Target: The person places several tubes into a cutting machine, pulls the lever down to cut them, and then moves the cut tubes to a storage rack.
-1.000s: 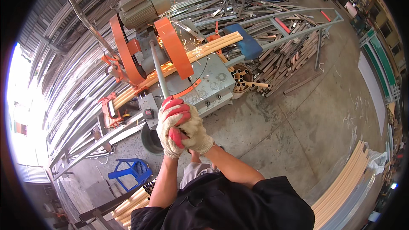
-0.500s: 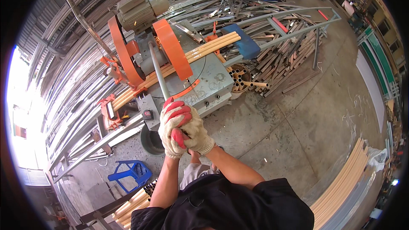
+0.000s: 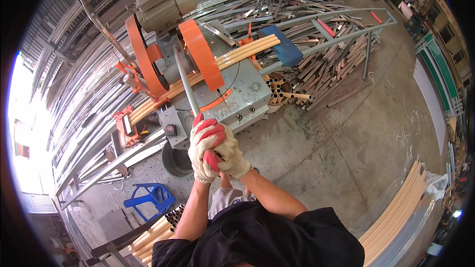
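Observation:
Both my hands wear cream knitted gloves with red-coated fingers and are clasped together at the near end of a long grey lever handle (image 3: 185,82). My left hand (image 3: 200,164) and my right hand (image 3: 229,154) overlap, their fingers closed round the lever's end, which they hide. The lever runs up to a cut-off saw with an orange blade guard (image 3: 202,55) and an orange belt cover (image 3: 143,59). Several cream tubes (image 3: 247,51) lie side by side across the saw's grey metal table (image 3: 242,89), passing under the guard. The guard hides the blade and the cutting spot.
A motor (image 3: 166,10) sits behind the saw. A blue plate (image 3: 283,49) stands by the tube ends, above a bucket of short tubes (image 3: 279,91). A tape measure (image 3: 170,129), dark tub (image 3: 175,160) and blue stool (image 3: 153,199) are at left. Long tubes (image 3: 396,212) lie at right.
My clasped hands and the lever's near end appear slightly farther right and lower in the picture. The orange guard has shifted slightly too. Fewer bright sparks show around the saw.

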Demonstrator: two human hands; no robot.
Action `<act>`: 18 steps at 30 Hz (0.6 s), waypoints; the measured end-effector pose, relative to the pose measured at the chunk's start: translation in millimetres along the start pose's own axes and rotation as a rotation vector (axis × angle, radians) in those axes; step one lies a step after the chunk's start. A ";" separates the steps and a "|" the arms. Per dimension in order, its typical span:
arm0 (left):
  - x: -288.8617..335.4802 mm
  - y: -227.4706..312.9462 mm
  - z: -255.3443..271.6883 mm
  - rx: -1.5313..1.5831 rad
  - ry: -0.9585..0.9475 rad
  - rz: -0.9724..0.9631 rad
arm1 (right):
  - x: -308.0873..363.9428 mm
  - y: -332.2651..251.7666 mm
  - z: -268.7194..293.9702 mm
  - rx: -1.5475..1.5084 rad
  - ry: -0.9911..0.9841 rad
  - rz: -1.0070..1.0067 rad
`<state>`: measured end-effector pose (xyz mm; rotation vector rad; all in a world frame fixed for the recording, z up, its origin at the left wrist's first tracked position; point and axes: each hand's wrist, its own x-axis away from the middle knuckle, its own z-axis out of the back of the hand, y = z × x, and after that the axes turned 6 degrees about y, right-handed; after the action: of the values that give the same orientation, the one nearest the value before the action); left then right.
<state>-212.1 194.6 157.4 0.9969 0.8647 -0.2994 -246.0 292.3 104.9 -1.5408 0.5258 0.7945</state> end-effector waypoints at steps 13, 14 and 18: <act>17.1 -3.4 -1.9 -0.013 -0.035 0.037 | 11.7 -3.7 9.7 0.028 -0.117 -0.118; 17.8 -3.2 -2.6 -0.009 -0.039 0.039 | 9.8 -5.7 11.1 0.033 -0.113 -0.121; 21.0 -5.9 -3.8 0.012 -0.036 0.043 | 10.7 -4.8 12.9 0.068 -0.118 -0.096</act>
<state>-204.1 197.8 137.0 1.0172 0.8081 -0.2856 -237.8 307.0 100.2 -1.4358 0.3856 0.7810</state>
